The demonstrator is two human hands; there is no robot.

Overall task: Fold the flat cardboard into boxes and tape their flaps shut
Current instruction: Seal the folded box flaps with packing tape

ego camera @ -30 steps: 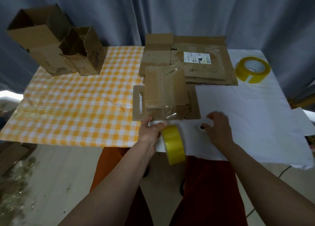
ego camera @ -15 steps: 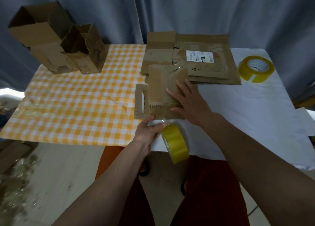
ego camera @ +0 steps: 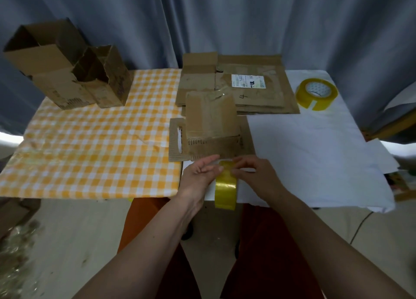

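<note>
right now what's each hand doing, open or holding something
Left hand: holds the near yellow tape roll, fingers around its top edge.
Right hand: fingers curled, pinching at the same roll's top, likely the tape end.

The cloth (ego camera: 90, 145) at nine o'clock is checked yellow and white — the sheet (ego camera: 315, 154) at three o'clock plain white. Both tape rolls are yellow: one (ego camera: 225, 189) at six, one (ego camera: 317, 94) at two. The cardboard (ego camera: 252, 89) at twelve is brown with a white label (ego camera: 248, 81); the curtain (ego camera: 225, 21) behind is grey-blue.
</note>
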